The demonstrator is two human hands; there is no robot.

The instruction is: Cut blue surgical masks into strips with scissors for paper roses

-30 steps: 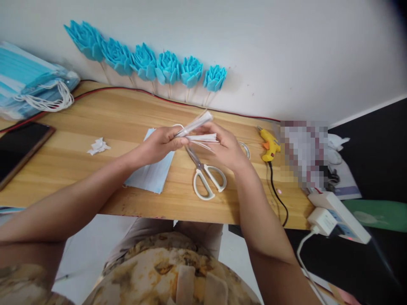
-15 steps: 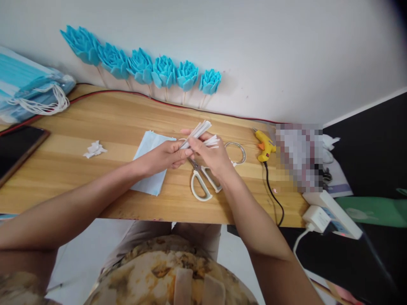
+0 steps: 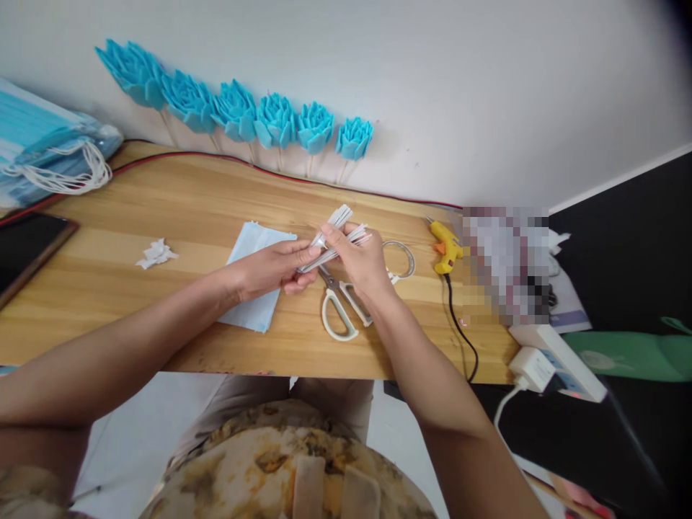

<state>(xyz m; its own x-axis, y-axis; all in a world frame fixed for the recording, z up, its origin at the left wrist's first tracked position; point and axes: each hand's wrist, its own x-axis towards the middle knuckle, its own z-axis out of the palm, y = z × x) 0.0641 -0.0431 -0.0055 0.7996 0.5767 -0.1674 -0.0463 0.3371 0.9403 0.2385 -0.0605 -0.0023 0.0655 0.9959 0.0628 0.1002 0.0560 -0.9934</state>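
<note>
My left hand (image 3: 273,267) and my right hand (image 3: 360,261) meet over the middle of the wooden table (image 3: 178,209). Both pinch a bunch of thin white strips (image 3: 338,229) that fans out up and to the right. The left fingers grip the lower end; the right fingers close round the strips just above. White-handled scissors (image 3: 339,306) lie on the table right below my hands. A light blue sheet (image 3: 254,288) lies flat under my left wrist.
Several blue fabric flowers on sticks (image 3: 238,115) lean on the wall. A stack of blue face masks (image 3: 43,151) and a dark phone (image 3: 27,249) are at the left, a crumpled white scrap (image 3: 155,254) nearby. A wire ring (image 3: 401,258), yellow glue gun (image 3: 446,245) and power strip (image 3: 556,353) are at the right.
My hands have drawn closer together and a little lower, and the right hand has closed round the strips near the left fingers. The view has shifted slightly to the right.
</note>
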